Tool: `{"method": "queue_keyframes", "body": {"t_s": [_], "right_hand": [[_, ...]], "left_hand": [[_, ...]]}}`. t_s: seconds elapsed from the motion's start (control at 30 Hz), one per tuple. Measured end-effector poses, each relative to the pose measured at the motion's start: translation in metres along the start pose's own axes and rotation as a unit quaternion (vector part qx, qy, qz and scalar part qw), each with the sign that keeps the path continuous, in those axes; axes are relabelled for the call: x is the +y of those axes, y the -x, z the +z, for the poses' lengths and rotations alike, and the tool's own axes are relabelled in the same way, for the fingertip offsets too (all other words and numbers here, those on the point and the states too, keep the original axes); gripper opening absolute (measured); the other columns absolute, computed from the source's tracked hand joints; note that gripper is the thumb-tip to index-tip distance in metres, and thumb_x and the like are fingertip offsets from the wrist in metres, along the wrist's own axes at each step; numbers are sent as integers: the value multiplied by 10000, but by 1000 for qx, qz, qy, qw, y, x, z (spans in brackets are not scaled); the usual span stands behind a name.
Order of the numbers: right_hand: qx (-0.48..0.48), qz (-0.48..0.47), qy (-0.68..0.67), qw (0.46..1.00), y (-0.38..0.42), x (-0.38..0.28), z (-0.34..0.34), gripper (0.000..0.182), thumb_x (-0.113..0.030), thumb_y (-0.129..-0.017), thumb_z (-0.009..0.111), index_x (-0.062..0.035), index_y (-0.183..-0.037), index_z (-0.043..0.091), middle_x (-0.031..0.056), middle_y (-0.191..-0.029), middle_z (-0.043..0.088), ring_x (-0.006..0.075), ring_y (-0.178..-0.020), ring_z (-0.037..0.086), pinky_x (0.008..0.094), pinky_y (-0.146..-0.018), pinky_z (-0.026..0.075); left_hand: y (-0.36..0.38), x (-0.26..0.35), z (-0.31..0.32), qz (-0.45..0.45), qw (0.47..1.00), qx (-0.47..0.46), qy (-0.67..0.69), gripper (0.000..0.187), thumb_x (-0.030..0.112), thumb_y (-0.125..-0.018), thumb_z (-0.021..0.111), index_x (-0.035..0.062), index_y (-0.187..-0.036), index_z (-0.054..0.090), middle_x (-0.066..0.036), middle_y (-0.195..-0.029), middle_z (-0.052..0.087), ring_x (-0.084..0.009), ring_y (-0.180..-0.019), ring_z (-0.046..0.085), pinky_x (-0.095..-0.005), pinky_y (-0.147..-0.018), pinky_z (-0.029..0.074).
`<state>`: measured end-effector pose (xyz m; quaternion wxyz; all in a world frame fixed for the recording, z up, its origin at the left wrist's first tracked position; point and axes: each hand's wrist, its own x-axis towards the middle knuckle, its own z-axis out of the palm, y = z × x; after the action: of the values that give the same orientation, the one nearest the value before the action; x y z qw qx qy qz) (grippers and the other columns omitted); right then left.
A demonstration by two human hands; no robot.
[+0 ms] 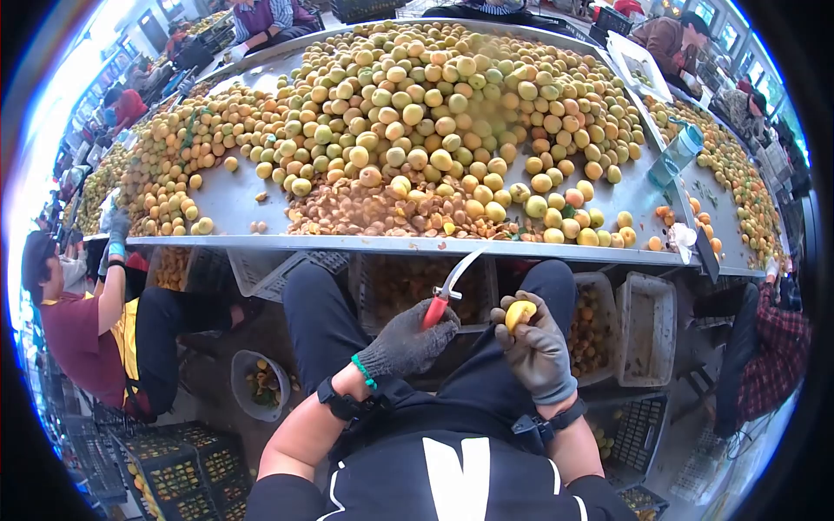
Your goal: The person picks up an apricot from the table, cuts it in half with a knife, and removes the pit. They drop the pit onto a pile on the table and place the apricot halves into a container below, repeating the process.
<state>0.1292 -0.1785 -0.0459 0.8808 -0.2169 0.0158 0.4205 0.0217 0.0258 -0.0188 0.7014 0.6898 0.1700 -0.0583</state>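
My left hand (408, 337), in a dark grey glove, is closed around the red handle of a curved knife (440, 308); its blade points up toward the table edge. To its right my right hand (536, 347), also gloved, pinches a yellow apricot piece (520, 314) between thumb and fingers. The blade and the fruit are apart. Both hands are above my lap, in front of the metal table (382, 244). Beyond them lie a heap of brown pits (373, 208) and a large pile of yellow-green apricots (417, 113).
Below the table stand a crate of fruit halves (426, 282), a fruit-filled tub (591, 326) and a white tub (648, 330). A bucket (261, 385) is at the lower left. A bottle (677, 154) rests on the table. Co-workers sit left (82, 339) and right (773, 347).
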Motion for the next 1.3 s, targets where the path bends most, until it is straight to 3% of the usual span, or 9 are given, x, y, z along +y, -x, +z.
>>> {"method": "queue_keyframes", "body": {"t_s": [0.07,0.27,0.5,0.63,0.77,0.9,1.03,1.1,1.3], "right_hand": [[33,-20,82,996,0,2,4,435,84,-873,538,-39,-1282,451,145,-1209,562,296,-1123,592,337,-912,548],[59,-13,281,958,3,0,5,387,-60,-877,632,-58,-1235,486,97,-1087,582,182,-899,635,259,-718,537],[-2,92,306,948,5,17,7,385,-124,-900,629,-23,-1246,495,23,-971,591,92,-835,566,233,-721,475],[-13,86,406,910,5,17,5,323,-100,-931,569,-13,-1242,545,14,-980,598,79,-841,547,225,-752,458],[2,108,377,920,8,14,14,321,-166,-983,503,-14,-1262,544,31,-990,605,94,-840,560,232,-738,470],[83,106,263,955,6,17,19,399,-281,-1047,348,-9,-1271,535,71,-990,609,112,-850,579,224,-707,489],[0,63,378,924,3,19,17,369,-246,-1044,355,-11,-1257,544,61,-987,609,107,-867,581,211,-712,492],[-37,50,410,910,3,18,16,363,-242,-1043,357,-12,-1250,547,56,-983,611,104,-873,581,212,-713,496],[53,146,329,931,3,19,6,346,-256,-1035,373,-21,-1205,561,92,-1011,645,150,-848,644,240,-678,522]], "left_hand": [[6,9,2,-106,990,-24,86,193,231,-946,605,79,-1063,582,14,-743,537,-52,-538,480,-197,-487,393],[13,11,8,-85,956,-88,266,216,265,-949,601,81,-1056,566,11,-726,518,-56,-514,453,-196,-471,385],[12,8,13,-188,949,-166,194,276,324,-943,607,82,-1069,572,-6,-774,568,-56,-578,510,-197,-515,415],[3,-7,18,-135,978,-130,90,328,359,-929,623,75,-1080,560,2,-777,581,-56,-626,546,-212,-545,445],[-9,-32,14,80,995,41,-45,277,283,-903,659,79,-1067,568,-17,-826,602,-73,-670,553,-231,-582,458],[-4,-15,8,-149,961,-43,228,300,279,-891,672,62,-1071,572,-15,-872,612,-81,-821,575,-233,-699,471],[-6,-7,15,-129,986,-89,52,355,308,-841,715,51,-1011,539,-18,-862,603,-86,-801,562,-255,-706,477],[-8,-9,16,1,987,-8,-163,297,250,-852,722,39,-961,543,-20,-905,615,-85,-796,562,-249,-717,473],[-18,-2,10,30,973,59,220,183,149,-869,688,91,-954,536,33,-725,509,-40,-586,477,-192,-504,401]]}}
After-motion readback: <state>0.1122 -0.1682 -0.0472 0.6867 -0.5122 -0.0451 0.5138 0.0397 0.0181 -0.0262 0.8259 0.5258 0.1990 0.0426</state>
